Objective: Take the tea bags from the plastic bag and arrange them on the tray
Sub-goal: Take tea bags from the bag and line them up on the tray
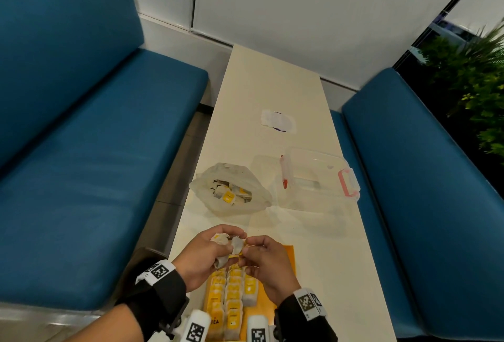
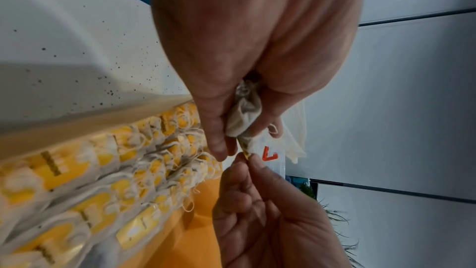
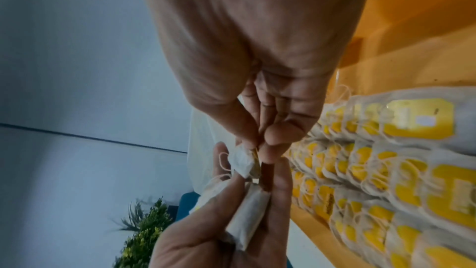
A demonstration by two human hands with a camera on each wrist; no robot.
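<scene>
I am sitting at a long pale table (image 1: 272, 82) between two blue benches (image 1: 81, 151), and I am working over the near end of it. A clear lidded box (image 1: 321, 178) with pink clasps is sitting on the far right of the table, well apart from my hands. Just left of it the plastic bag (image 1: 231, 191) is lying open with more tea bags inside. Right under my wrists the orange tray (image 1: 286, 257) is holding neat rows of tea bags (image 1: 234, 295) with their yellow tags facing up, and the row on the right is looking shorter than the others.

My hands are meeting above the far edge of the tray. My left hand (image 1: 207, 251) is curling around a small bunch of tea bags (image 1: 226, 246), and my right hand (image 1: 268, 262) is pinching the tag of one of them between thumb and fingertip, as if I am teasing a single bag free.

The strings are looking tangled, so I am judging that a hard pull could tear the tag off or drag a second bag out with it. If my left hand loosens, the bunch could be dropping onto the finished rows and knocking them crooked. The thin paper could also be ripping and spilling tea on the tray.
</scene>
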